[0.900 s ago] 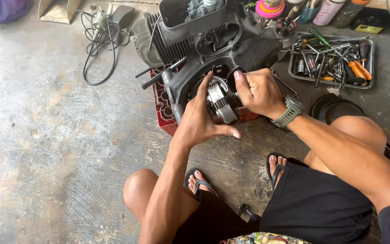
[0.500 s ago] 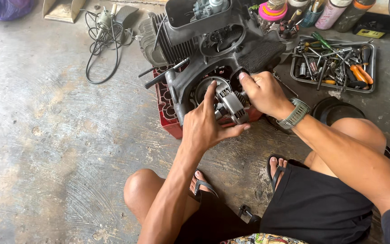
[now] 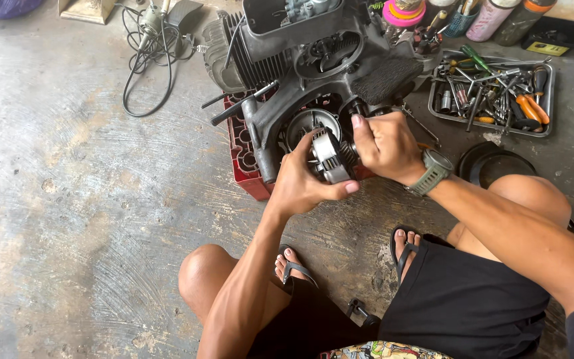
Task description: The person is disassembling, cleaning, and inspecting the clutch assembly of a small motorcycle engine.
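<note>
Squatting on rough, scuffed concrete floor, sandals at 6 o'clock. Left hand cups a ribbed metal clutch from below, fingers curled round it. Right hand closes on its right edge, thumb on top. Clutch sits partly out of the round housing of the dark cast engine; judged neither seated nor freed yet. Engine rests on a red crate. At 2 o'clock, steel tray of tools.

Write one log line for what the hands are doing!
left hand: grips round metal part | right hand: grips same part | engine: on red crate
</note>
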